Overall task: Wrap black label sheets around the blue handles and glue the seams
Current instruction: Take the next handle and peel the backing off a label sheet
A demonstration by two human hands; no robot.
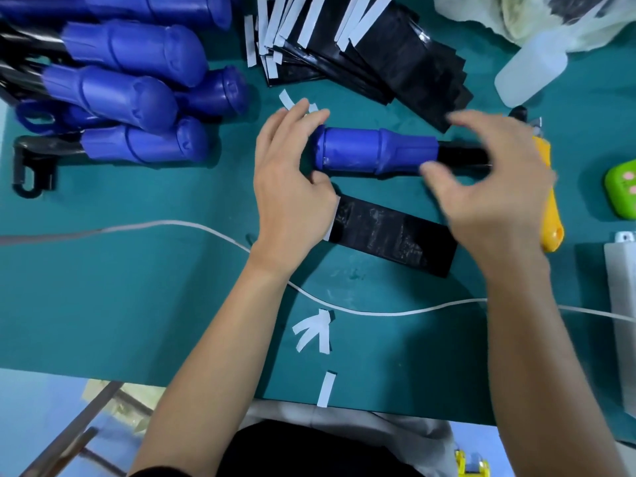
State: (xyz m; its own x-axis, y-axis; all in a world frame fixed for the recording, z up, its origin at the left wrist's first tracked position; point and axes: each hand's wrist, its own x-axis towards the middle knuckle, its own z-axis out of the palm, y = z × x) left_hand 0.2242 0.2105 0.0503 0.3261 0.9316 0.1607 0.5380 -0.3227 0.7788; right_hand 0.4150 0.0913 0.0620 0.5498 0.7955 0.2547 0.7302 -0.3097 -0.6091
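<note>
I am watching the left grip (292, 173) closing on the rounded end of the blue moulded plastic handle (375, 151), fingers lying over the top and thumb tucking under it. The handle is lying crosswise on the green bench (137, 270), its black shaft pointing right. The right grip (495, 187) is hovering half open over that shaft, fingers curving and apparently holding nothing. It is blurred, so I cannot tell whether the thumb is touching the collar. The glossy black rectangular label sheet (392, 237) is lying flat just beside the handle on my near side, one short end tucked under the left palm. As I judge it, I am lining the handle up with the sheet before rolling. To do this well, I should be setting the handle square to the sheet's long edge and keeping the end cap level with the sheet's end. I should then be rolling with even pressure, so that the seam is landing straight for gluing.
</note>
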